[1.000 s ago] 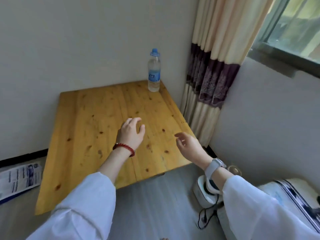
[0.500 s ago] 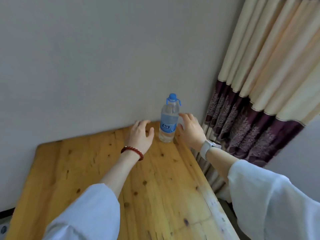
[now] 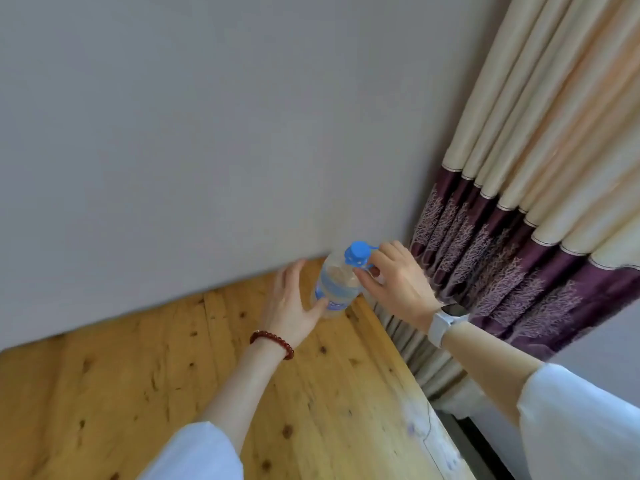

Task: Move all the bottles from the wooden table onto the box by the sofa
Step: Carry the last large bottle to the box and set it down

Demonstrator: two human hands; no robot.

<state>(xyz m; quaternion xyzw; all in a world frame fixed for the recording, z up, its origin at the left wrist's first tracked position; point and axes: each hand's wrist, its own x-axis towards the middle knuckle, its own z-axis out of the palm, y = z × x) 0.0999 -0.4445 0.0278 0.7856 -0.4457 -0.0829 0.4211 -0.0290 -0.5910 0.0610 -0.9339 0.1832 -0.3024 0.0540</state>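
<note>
- Wooden worktop (image 3: 173, 393) carries one water bottle (image 3: 337, 285) at its far corner by the wall, not yet lifted.
- Right hand (image 3: 394, 282) pinches its neck; left hand (image 3: 294, 299), fingers spread, touches its side.
- Box and sofa are out of view.

We find no text we can read. The water bottle (image 3: 335, 285) at the table's far right corner carries a blue label (image 3: 333, 295), its print too blurred to make out.
</note>
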